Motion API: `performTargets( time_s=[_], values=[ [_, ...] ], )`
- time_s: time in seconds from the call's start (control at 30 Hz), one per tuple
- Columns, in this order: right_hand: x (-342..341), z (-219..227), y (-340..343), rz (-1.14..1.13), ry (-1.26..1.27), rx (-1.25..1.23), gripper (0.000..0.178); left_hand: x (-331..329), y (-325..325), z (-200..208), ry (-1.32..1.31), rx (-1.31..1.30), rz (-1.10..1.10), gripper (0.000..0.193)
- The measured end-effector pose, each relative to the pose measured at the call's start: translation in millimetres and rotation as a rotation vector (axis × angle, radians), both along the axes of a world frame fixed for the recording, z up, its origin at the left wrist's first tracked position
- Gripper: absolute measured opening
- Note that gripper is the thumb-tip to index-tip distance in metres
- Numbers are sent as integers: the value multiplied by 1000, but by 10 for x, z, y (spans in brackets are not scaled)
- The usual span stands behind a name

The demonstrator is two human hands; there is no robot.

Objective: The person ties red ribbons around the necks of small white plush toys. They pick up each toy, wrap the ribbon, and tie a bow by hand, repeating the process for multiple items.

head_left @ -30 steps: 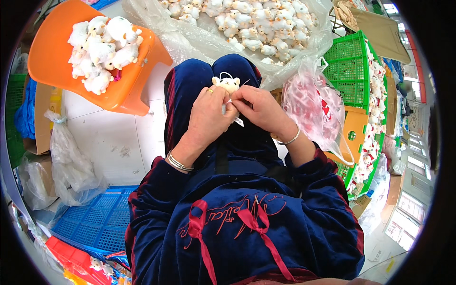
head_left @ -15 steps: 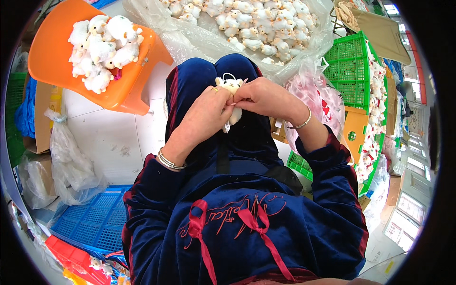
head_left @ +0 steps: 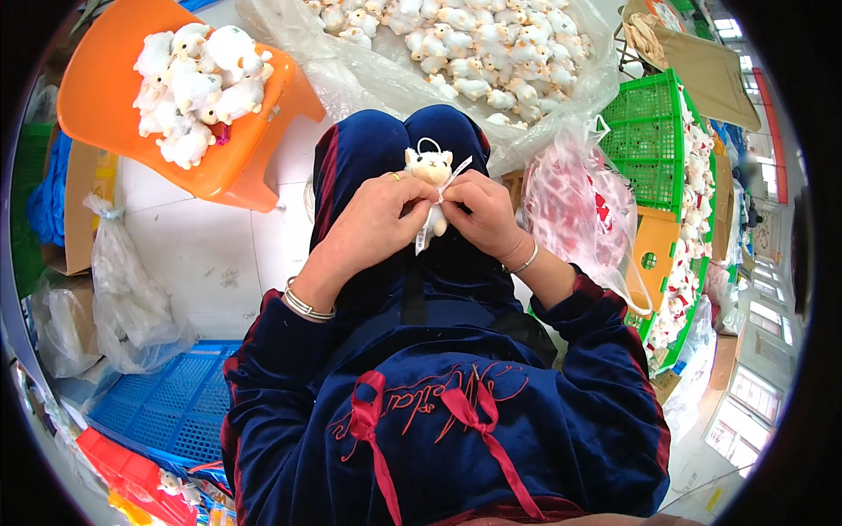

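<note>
On my lap a small cream plush animal with a white hanging loop on its head lies face up between my hands. A narrow white ribbon runs across its neck, one end sticking up to the right and a printed end hanging over its body. My left hand is closed at the toy's left side, thumb and fingers pinching the ribbon at the neck. From the right, my right hand pinches the ribbon at the same spot. The fingertips partly hide the crossing of the ribbon.
Several white plush animals lie on an orange chair at far left. A large pile of them rests on clear plastic sheeting ahead. At right stand a pink-white plastic bag and green crates; a blue crate sits at lower left.
My right hand has shifted down and turned, and more of the ribbon shows, one end now standing up beside the toy's head. The toy's face is more exposed.
</note>
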State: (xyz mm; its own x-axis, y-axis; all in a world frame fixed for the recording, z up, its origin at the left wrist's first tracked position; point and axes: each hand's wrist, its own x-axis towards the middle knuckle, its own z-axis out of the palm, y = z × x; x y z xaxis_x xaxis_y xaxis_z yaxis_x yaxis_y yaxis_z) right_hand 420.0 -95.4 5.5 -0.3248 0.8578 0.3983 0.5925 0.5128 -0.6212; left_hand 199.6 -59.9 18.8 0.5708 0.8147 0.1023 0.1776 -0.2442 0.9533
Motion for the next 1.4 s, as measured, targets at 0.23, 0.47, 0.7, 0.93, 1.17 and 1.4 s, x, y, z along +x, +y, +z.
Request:
performTargets(
  time_s=[0.23, 0.47, 0.7, 0.93, 1.17, 1.4],
  values=[
    [-7, -76, 20, 26, 50, 72, 22, 33, -16, 91, 66, -191, 43, 15],
    [1, -97, 29, 28, 56, 75, 21, 35, -13, 91, 59, -205, 39, 17],
    [-40, -65, 39, -3, 78, 41, 20, 56, -3, 100, 47, -304, 35, 14],
    [-5, 41, 75, 32, 38, -19, 20, 62, 38, 197, 125, -351, 9, 14],
    [17, -10, 76, 60, 32, 26, 23, 63, -18, 122, 70, -253, 60, 14],
    [-24, -79, 18, 28, 83, 73, 26, 124, -153, -76, 28, 108, 201, 11]
  ],
)
